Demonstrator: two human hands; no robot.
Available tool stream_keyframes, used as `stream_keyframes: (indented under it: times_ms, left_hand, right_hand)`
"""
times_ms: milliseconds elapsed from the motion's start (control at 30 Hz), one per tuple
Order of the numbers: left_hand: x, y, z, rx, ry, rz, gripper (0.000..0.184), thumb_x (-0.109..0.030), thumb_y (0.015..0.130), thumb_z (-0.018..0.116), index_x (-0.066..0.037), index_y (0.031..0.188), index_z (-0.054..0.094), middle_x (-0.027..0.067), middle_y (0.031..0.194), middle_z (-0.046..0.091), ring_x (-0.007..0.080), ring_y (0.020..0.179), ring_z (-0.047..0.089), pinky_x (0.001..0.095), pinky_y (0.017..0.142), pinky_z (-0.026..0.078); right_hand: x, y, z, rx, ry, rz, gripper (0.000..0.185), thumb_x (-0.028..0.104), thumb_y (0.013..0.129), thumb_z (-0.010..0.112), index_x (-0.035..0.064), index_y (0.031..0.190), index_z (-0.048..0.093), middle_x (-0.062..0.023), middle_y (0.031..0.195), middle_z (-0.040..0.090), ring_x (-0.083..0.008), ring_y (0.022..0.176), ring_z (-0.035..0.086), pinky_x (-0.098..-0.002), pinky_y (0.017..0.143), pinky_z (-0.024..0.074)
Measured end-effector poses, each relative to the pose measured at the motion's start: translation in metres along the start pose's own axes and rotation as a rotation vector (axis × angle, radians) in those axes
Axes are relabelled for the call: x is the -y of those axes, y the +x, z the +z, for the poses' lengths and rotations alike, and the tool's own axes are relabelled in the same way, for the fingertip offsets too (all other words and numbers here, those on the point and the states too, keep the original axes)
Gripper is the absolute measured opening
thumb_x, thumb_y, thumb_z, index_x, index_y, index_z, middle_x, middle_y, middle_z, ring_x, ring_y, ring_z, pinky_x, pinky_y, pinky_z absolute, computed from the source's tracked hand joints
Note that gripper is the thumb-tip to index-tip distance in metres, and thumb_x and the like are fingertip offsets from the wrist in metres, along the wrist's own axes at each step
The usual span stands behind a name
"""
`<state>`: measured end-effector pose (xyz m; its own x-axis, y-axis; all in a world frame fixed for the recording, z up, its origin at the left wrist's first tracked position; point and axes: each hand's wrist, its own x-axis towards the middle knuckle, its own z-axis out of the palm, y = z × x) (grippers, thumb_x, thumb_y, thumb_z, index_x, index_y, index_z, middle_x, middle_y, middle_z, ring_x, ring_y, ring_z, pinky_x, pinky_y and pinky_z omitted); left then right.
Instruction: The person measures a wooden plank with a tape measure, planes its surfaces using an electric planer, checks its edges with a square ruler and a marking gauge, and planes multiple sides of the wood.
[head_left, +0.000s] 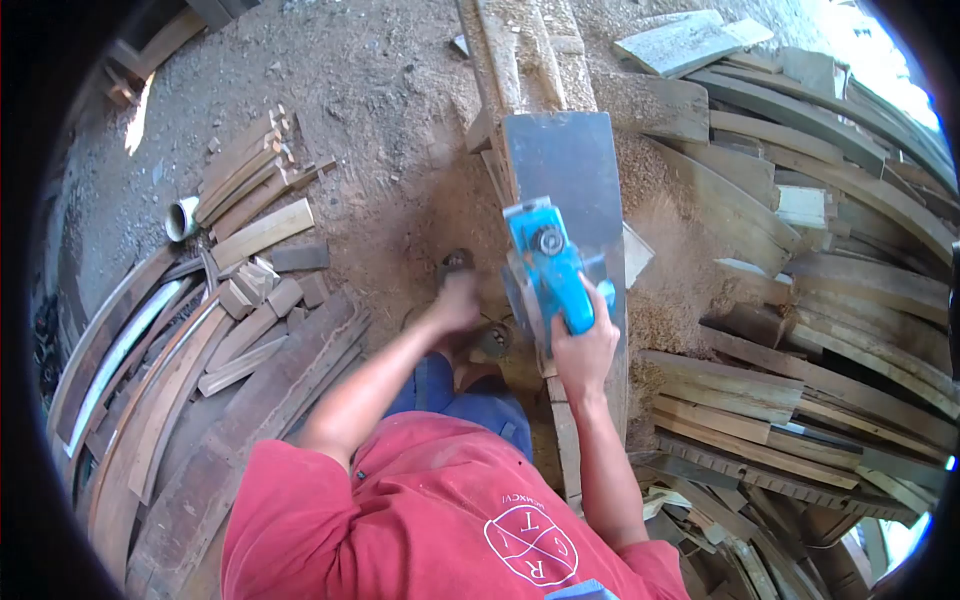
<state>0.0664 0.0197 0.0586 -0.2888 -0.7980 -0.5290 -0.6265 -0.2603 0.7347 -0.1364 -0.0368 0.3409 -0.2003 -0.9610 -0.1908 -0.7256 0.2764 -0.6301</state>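
Observation:
A blue power planer with a black round knob rests over the left edge of a dark, flat board on a long wooden beam or bench. My right hand is wrapped round its rear handle. My left hand hangs to the left of the planer, above the ground and near my feet; it is blurred, and its fingers cannot be made out.
Curved and straight wood pieces lie stacked along the right. More offcuts and planks lie at the left, near a white pipe. Shavings cover the ground beside the bench.

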Motion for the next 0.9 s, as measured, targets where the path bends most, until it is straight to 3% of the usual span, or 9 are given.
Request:
stream_keyframes:
  times_ms: [167,333,433,467,567,633,700,833,900]
  left_hand:
    - [-0.09,-0.057,0.068,0.766,-0.2,-0.194,0.062,-0.035,0.091,0.065,0.001,0.141,0.066,0.0326,0.135,0.068,0.0463,0.122,0.068,0.0495,0.107,0.053]
    - [-0.089,-0.076,0.122,0.834,-0.187,-0.091,0.067,-0.047,0.09,0.067,0.001,0.137,0.07,0.0278,0.138,0.07,0.0389,0.126,0.068,0.0456,0.109,0.052]
    - [-0.092,-0.076,0.095,0.865,-0.183,-0.109,0.082,-0.058,0.095,0.064,-0.01,0.16,0.053,0.0272,0.171,0.038,0.0435,0.166,0.011,0.059,0.133,-0.007]
    - [-0.088,-0.076,0.091,0.949,-0.18,-0.067,0.081,-0.059,0.096,0.063,-0.012,0.161,0.052,0.0265,0.171,0.037,0.0431,0.166,0.01,0.0578,0.134,-0.006]
    - [-0.072,-0.104,0.083,0.721,-0.047,0.029,0.071,-0.062,0.097,0.063,-0.013,0.149,0.065,0.0241,0.147,0.065,0.0372,0.15,0.05,0.0523,0.131,0.026]
    - [-0.067,-0.108,0.052,0.56,-0.231,-0.324,0.056,-0.055,0.1,0.065,-0.009,0.131,0.076,0.0178,0.11,0.081,0.0306,0.109,0.077,0.0463,0.102,0.055]
    - [-0.031,-0.126,0.05,0.051,-0.374,-0.33,0.043,-0.045,0.099,0.069,-0.005,0.108,0.081,0.0166,0.092,0.081,0.0315,0.09,0.078,0.0431,0.082,0.059]
    - [-0.009,-0.159,0.006,-0.449,-0.298,-0.264,0.022,-0.023,0.1,0.071,-0.004,0.094,0.08,0.0168,0.108,0.08,0.0364,0.106,0.076,0.044,0.095,0.058]
    - [-0.01,-0.169,-0.009,-0.484,-0.074,-0.07,0.021,-0.024,0.097,0.074,-0.005,0.091,0.079,0.0157,0.118,0.079,0.0372,0.117,0.072,0.0461,0.102,0.056]
  right_hand:
    - [0.041,0.068,0.023,-0.105,-0.02,-0.059,0.044,0.009,0.087,0.075,0.0035,0.13,0.072,-0.024,0.097,0.077,-0.0359,0.092,0.078,-0.045,0.085,0.0579]
    - [0.081,0.143,0.043,-0.119,-0.005,-0.083,0.036,0.013,0.084,0.076,0.0013,0.118,0.076,-0.0279,0.102,0.077,-0.0462,0.103,0.076,-0.0518,0.09,0.0589]
    - [0.096,0.182,0.052,-0.16,-0.025,-0.131,0.033,0.018,0.083,0.076,-0.001,0.11,0.076,-0.0285,0.102,0.077,-0.047,0.102,0.075,-0.0517,0.092,0.0589]
    - [0.099,0.197,0.055,-0.174,-0.062,-0.148,0.033,0.019,0.082,0.076,-0.0015,0.108,0.076,-0.029,0.102,0.077,-0.0473,0.102,0.075,-0.0521,0.093,0.0585]
    - [0.116,0.229,0.063,-0.19,-0.098,-0.166,0.033,0.021,0.082,0.076,-0.0024,0.104,0.076,-0.03,0.101,0.077,-0.0481,0.103,0.075,-0.053,0.095,0.0581]
    - [0.111,0.232,0.058,-0.207,-0.1,-0.162,0.032,0.022,0.082,0.075,-0.0027,0.103,0.077,-0.0305,0.101,0.077,-0.0485,0.103,0.075,-0.0536,0.095,0.0579]
    - [0.095,0.225,0.053,-0.156,-0.098,-0.193,0.032,0.022,0.082,0.075,-0.0033,0.102,0.076,-0.031,0.103,0.077,-0.0488,0.106,0.074,-0.0537,0.096,0.0577]
    - [0.019,0.123,0.019,-0.062,-0.042,-0.234,0.032,0.018,0.087,0.074,-0.0035,0.11,0.073,-0.0304,0.102,0.075,-0.0502,0.099,0.073,-0.0554,0.089,0.0568]
    - [-0.017,0.026,-0.016,-0.04,-0.008,-0.167,0.023,0.007,0.094,0.07,0.0012,0.116,0.073,-0.0201,0.097,0.076,-0.0334,0.09,0.075,-0.0463,0.083,0.0564]
